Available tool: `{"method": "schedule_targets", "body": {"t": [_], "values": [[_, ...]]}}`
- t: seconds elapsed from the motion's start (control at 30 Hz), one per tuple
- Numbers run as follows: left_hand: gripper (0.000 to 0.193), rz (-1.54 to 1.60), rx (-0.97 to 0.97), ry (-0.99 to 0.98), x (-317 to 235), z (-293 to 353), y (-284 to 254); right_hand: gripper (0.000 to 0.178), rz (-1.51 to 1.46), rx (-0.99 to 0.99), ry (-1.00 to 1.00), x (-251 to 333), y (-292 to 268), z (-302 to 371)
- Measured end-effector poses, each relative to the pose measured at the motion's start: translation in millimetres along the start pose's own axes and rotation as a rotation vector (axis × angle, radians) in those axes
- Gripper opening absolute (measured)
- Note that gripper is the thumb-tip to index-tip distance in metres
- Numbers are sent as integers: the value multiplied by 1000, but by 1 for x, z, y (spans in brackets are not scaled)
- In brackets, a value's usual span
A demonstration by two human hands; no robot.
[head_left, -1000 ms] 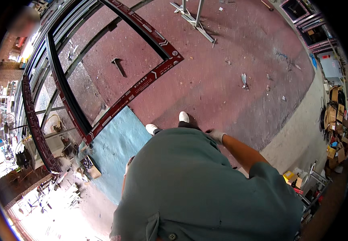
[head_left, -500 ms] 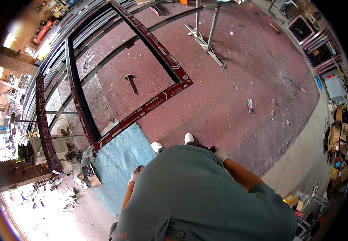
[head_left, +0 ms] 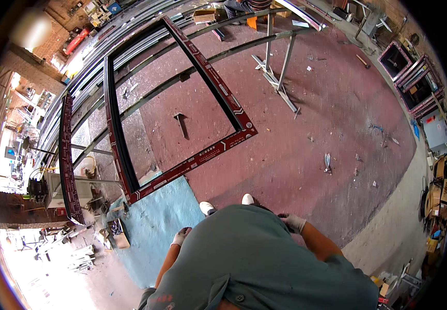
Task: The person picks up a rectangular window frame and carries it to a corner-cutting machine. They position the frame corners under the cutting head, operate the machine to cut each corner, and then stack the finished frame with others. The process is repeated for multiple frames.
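Observation:
My left hand [head_left: 181,236], in a pale glove with dark fingertips, hangs just left of my body, above a blue-green floor sheet [head_left: 164,206]. On the other side, my right hand [head_left: 294,222] wears a matching glove and is close to my waist. Nothing visible sticks out of either hand, but the fingers are too small and partly hidden to read their pose. Ahead lies a large rectangular frame [head_left: 222,147] with dark red printed film and black inner edges, resting on long metal rails. Both hands are apart from it.
A separate red-filmed bar [head_left: 67,155] is left of the frame. A hammer-like tool [head_left: 181,125] shows through the frame's opening. A metal stand [head_left: 277,85] supports the rails. Small frames [head_left: 414,85] and cardboard [head_left: 435,191] line the right side. A person [head_left: 244,6] is at the far edge.
The view has shifted, so the frame and floor appear lower and slightly further right. More of the far end now shows, including a person there. Both hands remain beside my body.

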State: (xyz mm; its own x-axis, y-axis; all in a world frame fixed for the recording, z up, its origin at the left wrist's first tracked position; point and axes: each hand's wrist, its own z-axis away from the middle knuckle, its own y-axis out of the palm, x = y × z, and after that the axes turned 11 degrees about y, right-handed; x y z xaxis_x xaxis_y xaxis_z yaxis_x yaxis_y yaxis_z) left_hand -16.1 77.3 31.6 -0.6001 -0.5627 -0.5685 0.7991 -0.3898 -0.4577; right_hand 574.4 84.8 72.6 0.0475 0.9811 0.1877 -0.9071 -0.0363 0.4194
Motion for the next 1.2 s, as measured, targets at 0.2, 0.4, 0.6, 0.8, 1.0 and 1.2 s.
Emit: {"method": "schedule_targets", "body": {"t": [0.2, 0.4, 0.6, 0.8, 1.0, 1.2], "values": [[54, 88, 35, 22, -21, 0, -2, 63, -72, 50, -19, -4, -2, 15], [57, 122, 136, 128, -17, -16, 3, 67, 34, -39, -64, 8, -7, 21], [59, 3, 39, 433, -71, -24, -3, 67, -87, 95, -64, 28, -13, 30], [45, 497, -152, 543, -225, 16, -74, 57, 538, -559, -59, 137, -25, -22], [37, -98, -1121, 846, -257, -66, -208, 56, 484, -871, -698, 335, 48, 4], [83, -550, -1303, 187, -246, -197, -328, 71, 803, -1068, -881, 471, 107, -54]]}}
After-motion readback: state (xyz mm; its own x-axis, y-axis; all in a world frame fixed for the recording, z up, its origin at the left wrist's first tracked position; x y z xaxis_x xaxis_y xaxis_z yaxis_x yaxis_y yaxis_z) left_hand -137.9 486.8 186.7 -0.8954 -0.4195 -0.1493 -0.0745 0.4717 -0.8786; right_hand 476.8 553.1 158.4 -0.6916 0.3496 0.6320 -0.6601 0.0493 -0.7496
